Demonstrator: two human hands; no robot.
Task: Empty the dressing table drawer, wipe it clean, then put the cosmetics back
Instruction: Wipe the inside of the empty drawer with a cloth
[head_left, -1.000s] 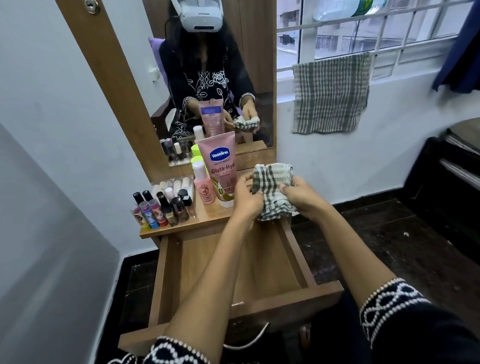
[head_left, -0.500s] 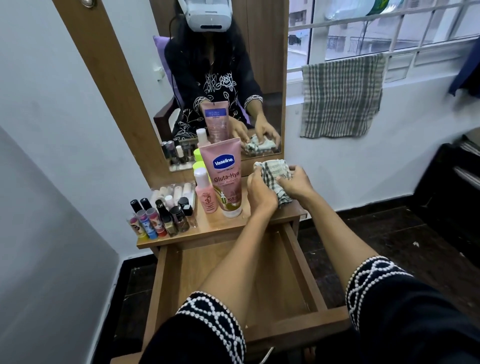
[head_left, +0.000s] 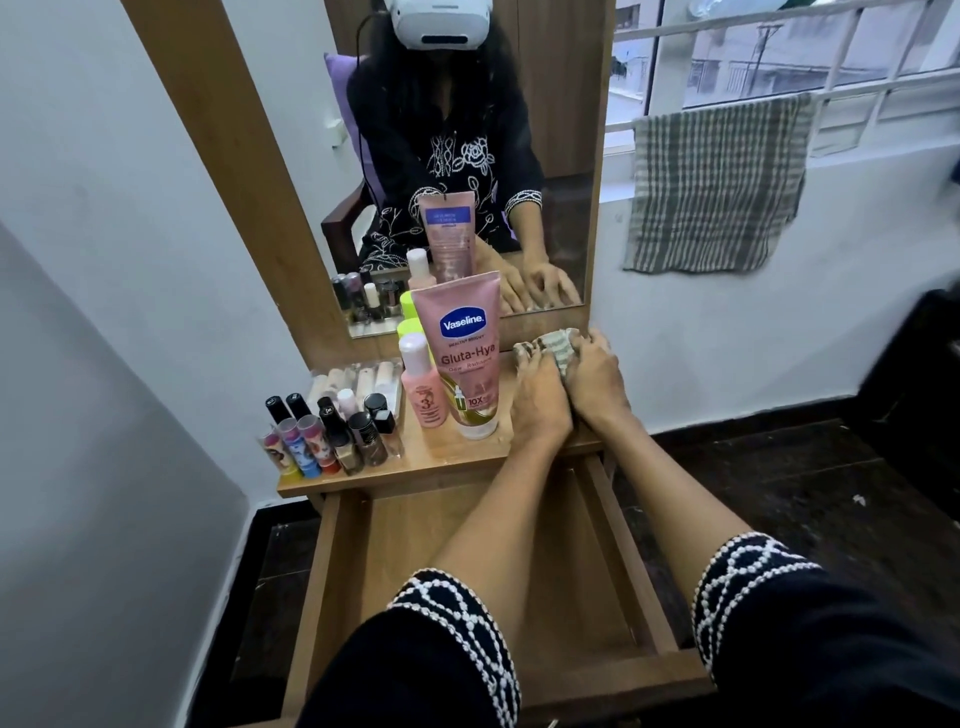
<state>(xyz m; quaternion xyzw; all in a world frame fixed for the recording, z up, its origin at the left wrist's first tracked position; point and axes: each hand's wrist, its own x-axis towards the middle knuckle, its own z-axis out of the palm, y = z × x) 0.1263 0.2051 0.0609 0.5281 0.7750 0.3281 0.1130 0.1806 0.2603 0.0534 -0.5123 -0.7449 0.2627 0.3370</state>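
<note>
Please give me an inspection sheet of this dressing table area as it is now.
Surface: wooden table top, crowded on its left half.
Job's things: drawer pulled open, nothing seen inside; checked cloth bunched on the top near the mirror; Vaseline tube upright beside a pink bottle; small bottles grouped at the left.
Clutter: nothing seen.
Grip: left hand and right hand lie side by side on the cloth; finger positions unclear.
Cables: one from the headset, seen in the mirror.
Surroundings: striped towel hanging at the window, dark floor.
</note>
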